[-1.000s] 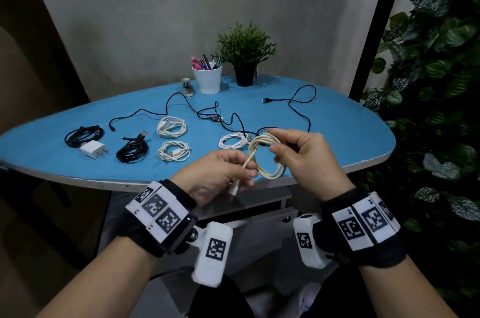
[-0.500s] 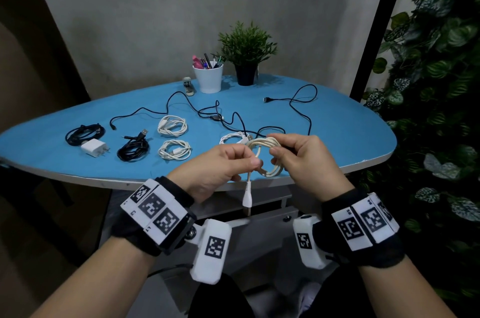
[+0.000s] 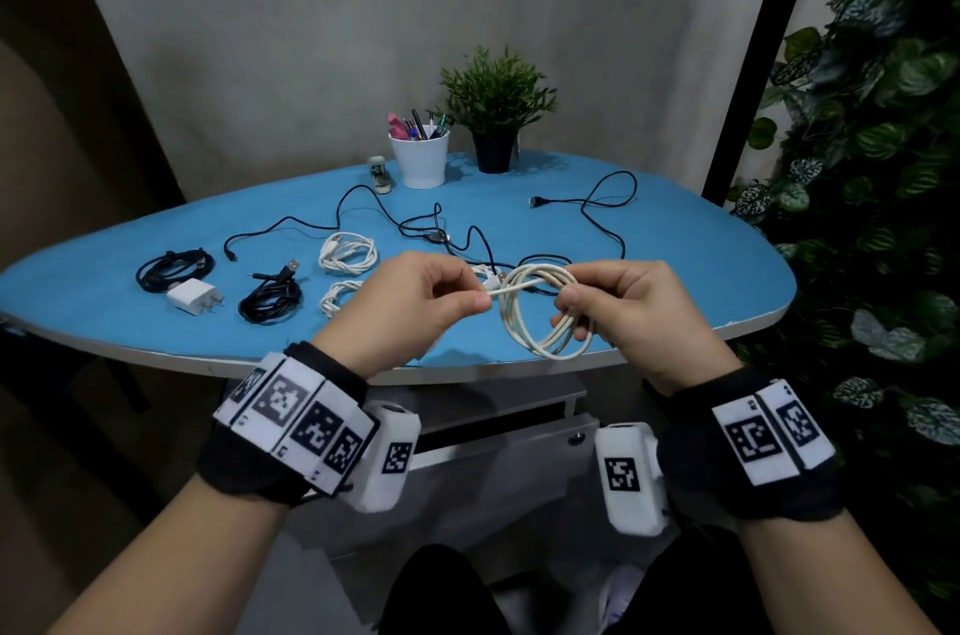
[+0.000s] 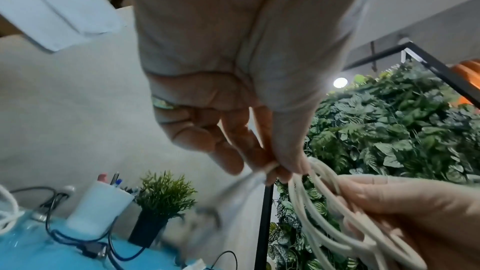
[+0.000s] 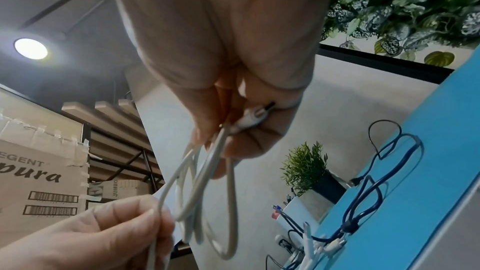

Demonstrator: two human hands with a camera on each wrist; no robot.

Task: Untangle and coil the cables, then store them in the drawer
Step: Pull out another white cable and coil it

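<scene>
A cream cable coil (image 3: pixel 540 317) hangs in the air above the front edge of the blue table (image 3: pixel 691 260). My right hand (image 3: pixel 618 307) grips the coil's loops (image 5: pixel 207 202), with one white plug (image 5: pixel 255 115) tucked under its fingers. My left hand (image 3: pixel 426 302) pinches the cable's loose end (image 4: pixel 262 169) and holds it taut across the coil. A long black cable (image 3: pixel 447 232) lies spread out and tangled over the middle of the table. The white drawer unit (image 3: pixel 509 421) stands under the table edge, between my wrists.
Two white coils (image 3: pixel 348 252) (image 3: pixel 337 296), two black coils (image 3: pixel 270 299) (image 3: pixel 171 265) and a white charger (image 3: pixel 192 295) lie at the left. A pen cup (image 3: pixel 420 159), a potted plant (image 3: pixel 496 115) and a small stapler (image 3: pixel 380 173) stand at the back. Leafy wall at the right.
My left hand has drawn the loose end, which hung down half a second ago, up and sideways across the coil. Both hands have risen a little over the table edge.
</scene>
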